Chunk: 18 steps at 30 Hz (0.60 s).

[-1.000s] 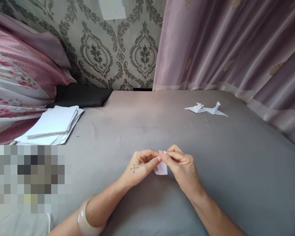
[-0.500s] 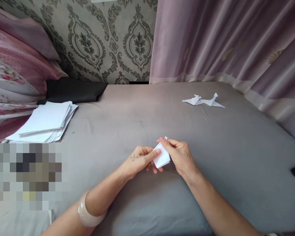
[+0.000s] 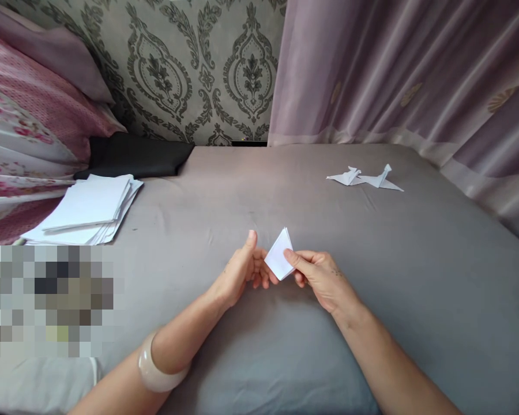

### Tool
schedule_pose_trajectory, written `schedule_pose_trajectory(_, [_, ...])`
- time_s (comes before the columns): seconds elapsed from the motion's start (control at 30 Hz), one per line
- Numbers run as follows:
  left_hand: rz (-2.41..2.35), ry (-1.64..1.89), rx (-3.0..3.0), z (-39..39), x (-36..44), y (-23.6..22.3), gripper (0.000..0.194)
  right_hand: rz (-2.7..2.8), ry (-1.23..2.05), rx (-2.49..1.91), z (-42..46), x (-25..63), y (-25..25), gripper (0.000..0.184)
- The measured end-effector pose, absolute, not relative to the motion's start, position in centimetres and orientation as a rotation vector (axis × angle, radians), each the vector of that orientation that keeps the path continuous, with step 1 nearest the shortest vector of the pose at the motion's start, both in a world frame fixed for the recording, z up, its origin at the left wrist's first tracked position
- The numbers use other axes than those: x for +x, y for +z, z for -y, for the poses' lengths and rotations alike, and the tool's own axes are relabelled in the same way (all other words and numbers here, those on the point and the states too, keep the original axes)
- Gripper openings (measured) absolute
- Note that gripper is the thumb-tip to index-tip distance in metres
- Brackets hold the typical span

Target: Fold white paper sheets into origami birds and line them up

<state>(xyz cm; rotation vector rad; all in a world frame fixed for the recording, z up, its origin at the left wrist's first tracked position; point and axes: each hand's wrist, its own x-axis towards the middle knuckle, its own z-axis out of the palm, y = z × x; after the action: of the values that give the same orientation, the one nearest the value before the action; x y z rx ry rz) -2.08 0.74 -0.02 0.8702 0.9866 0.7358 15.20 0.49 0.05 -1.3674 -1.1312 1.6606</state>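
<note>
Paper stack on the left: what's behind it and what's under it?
Behind the paper stack lies a black cushion against the patterned wall. Under it is the grey sheet; anything between the sheets is hidden.

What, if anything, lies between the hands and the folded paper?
Nothing visible. The right hand pinches the folded paper at its lower right edge, and the left hand's fingers touch its lower left edge, thumb raised. The grey sheet around them is bare.
</note>
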Motion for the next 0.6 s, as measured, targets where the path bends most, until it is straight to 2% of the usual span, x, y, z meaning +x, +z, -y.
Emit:
schedule_pose_trajectory(0.13, [-1.129, 0.736, 0.976, -0.8, -2.0, 0.5, 0.046, 1.125, 1.738, -1.294, -0.4, 15.2, 0.3, 0.038])
schedule_pose_trajectory(0.2, [-1.174, 0.761, 1.015, -0.8, -2.0, 0.6, 0.046, 1.092, 1.768, -1.229, -0.3, 15.1, 0.5, 0.032])
schedule_pose_trajectory(0.3, [-1.234, 0.775, 1.066, -0.8, -2.1, 0.4, 0.051, 1.055, 1.69, -1.203, -0.2, 15.0, 0.7, 0.046])
schedule_pose_trajectory(0.37, [-1.301, 0.836, 1.153, -0.8, -2.2, 0.0, 0.048, 1.046, 1.617, -1.241, -0.2, 15.0, 0.7, 0.042])
schedule_pose_trajectory(0.47, [-1.355, 1.067, 1.435, -0.8, -2.5, -0.4, 0.022, 0.963, 1.649, -1.261, -0.3, 15.1, 0.9, 0.031])
schedule_pose_trajectory(0.57, [-1.205, 1.155, 1.753, -0.7, -2.7, -0.2, 0.034, 0.801, 1.772, -1.181, -0.3, 15.2, 1.2, 0.032])
schedule_pose_trajectory(0.6, [-1.167, 1.143, 1.796, -0.6, -2.7, -0.1, 0.03, 0.763, 1.806, -1.149, -0.3, 15.3, 1.3, 0.032])
